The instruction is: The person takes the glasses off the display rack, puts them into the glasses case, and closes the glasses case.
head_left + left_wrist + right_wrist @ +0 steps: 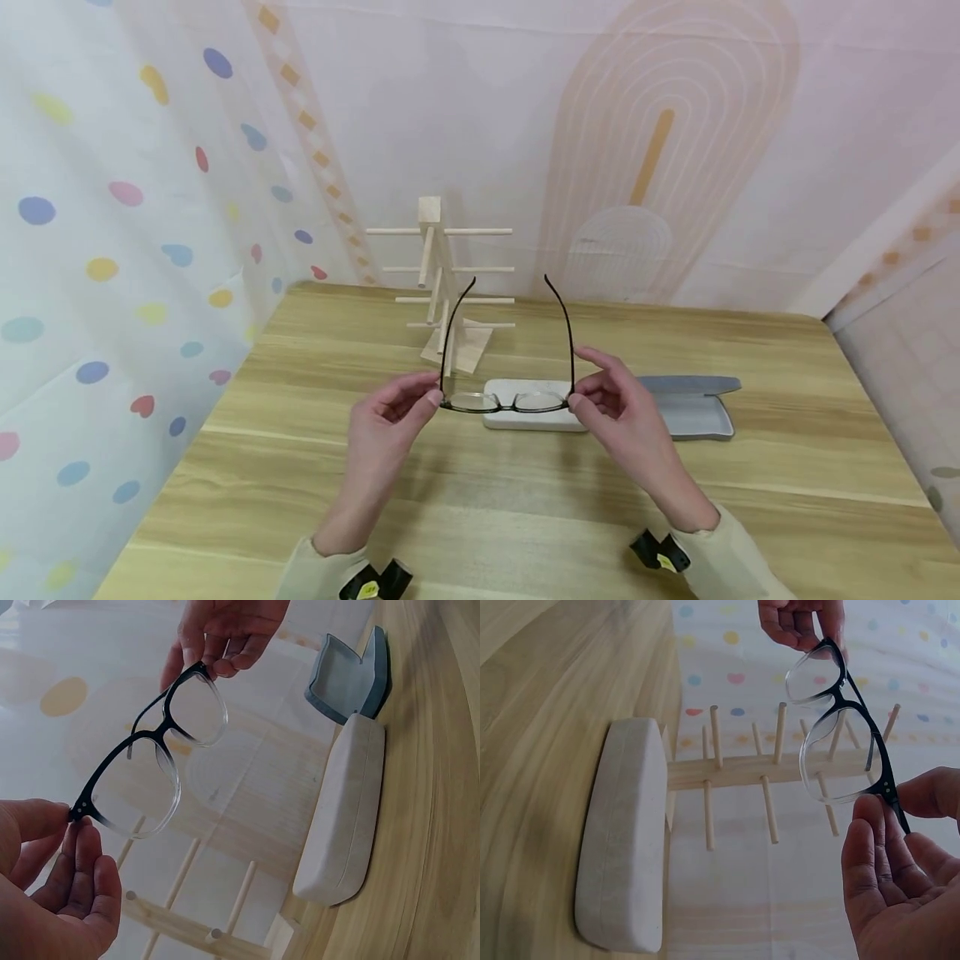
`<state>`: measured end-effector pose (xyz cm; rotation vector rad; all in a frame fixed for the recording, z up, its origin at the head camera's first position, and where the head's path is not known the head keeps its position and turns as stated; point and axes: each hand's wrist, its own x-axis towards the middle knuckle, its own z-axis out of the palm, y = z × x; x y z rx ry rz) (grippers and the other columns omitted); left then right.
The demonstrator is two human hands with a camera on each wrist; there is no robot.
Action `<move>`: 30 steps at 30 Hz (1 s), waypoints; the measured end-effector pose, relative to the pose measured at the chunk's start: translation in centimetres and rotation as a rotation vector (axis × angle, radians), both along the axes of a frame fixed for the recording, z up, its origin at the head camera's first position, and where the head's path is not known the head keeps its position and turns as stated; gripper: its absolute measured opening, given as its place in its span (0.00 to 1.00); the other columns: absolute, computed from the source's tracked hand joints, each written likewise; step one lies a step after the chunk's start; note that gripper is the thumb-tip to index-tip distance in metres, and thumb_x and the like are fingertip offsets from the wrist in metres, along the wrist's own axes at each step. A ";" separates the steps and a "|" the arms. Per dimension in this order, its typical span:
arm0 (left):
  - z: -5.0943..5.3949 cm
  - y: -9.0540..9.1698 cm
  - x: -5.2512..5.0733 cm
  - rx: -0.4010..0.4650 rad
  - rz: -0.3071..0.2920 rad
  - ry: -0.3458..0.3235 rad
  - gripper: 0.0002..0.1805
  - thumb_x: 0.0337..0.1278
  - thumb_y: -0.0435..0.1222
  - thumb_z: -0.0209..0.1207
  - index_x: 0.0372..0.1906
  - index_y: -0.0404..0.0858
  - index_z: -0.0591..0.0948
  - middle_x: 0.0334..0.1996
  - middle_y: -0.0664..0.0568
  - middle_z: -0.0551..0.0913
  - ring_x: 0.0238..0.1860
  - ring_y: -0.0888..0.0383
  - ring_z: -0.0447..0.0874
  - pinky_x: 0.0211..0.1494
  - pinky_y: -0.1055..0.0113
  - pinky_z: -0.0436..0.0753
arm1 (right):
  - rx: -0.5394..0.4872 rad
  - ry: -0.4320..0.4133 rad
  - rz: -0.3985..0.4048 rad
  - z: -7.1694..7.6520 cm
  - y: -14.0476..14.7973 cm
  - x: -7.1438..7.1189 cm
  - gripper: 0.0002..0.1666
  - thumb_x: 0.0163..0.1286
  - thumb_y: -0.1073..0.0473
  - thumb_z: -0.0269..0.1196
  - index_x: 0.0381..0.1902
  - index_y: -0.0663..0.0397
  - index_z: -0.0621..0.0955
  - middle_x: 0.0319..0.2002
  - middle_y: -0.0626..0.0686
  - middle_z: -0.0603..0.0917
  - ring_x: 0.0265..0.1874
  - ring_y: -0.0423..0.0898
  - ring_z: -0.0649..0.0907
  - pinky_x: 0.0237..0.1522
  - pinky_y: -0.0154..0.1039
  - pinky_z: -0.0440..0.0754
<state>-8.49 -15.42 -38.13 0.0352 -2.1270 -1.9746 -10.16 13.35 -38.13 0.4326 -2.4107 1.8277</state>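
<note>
Black-framed glasses with clear lower rims [506, 408] are held up above the table, their arms unfolded and pointing away toward the back. The left hand [390, 429] pinches one front corner by the hinge between thumb and fingers; the right hand [626, 421] pinches the opposite corner. In the left wrist view the glasses [161, 733] slant between the left hand [56, 877] and the right hand [232, 630]. In the right wrist view the right hand [911, 862] grips beside the hinge dots, and the left hand [804, 622] holds the far end.
A closed white case [534, 423] lies on the wooden table [480, 533] beyond and below the glasses. To its right sits an open grey-blue case [693, 417]. A wooden rack with several pegs [431, 212] stands behind, left of centre. Patterned cloth hangs at the back and left.
</note>
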 end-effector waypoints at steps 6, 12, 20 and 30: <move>-0.3 0.4 -0.2 0.027 -0.070 -0.007 0.15 0.61 0.26 0.69 0.53 0.30 0.87 0.47 0.40 0.89 0.44 0.60 0.88 0.47 0.71 0.86 | 0.030 -0.023 -0.016 -0.2 0.7 0.2 0.31 0.74 0.66 0.64 0.73 0.52 0.73 0.41 0.55 0.85 0.37 0.45 0.84 0.42 0.32 0.83; -0.7 0.8 -0.5 0.028 -0.128 -0.024 0.17 0.60 0.26 0.70 0.55 0.29 0.86 0.46 0.43 0.90 0.43 0.61 0.89 0.48 0.71 0.86 | 0.034 -0.033 -0.035 -0.2 1.5 0.6 0.30 0.75 0.65 0.64 0.72 0.52 0.73 0.41 0.56 0.85 0.38 0.44 0.84 0.43 0.31 0.82; -1.1 1.6 -0.7 -0.006 -0.149 0.001 0.16 0.61 0.23 0.67 0.54 0.27 0.86 0.47 0.41 0.89 0.43 0.62 0.88 0.48 0.72 0.86 | 0.041 -0.022 -0.049 -0.4 2.2 1.1 0.29 0.75 0.65 0.64 0.72 0.53 0.74 0.41 0.56 0.85 0.38 0.45 0.84 0.41 0.31 0.82; -1.4 2.3 -1.2 -0.006 -0.156 0.021 0.17 0.60 0.22 0.67 0.55 0.28 0.86 0.50 0.37 0.88 0.45 0.63 0.87 0.49 0.72 0.86 | 0.054 0.040 -0.057 -0.6 2.8 1.2 0.22 0.75 0.68 0.63 0.65 0.57 0.80 0.39 0.54 0.85 0.34 0.42 0.83 0.36 0.31 0.83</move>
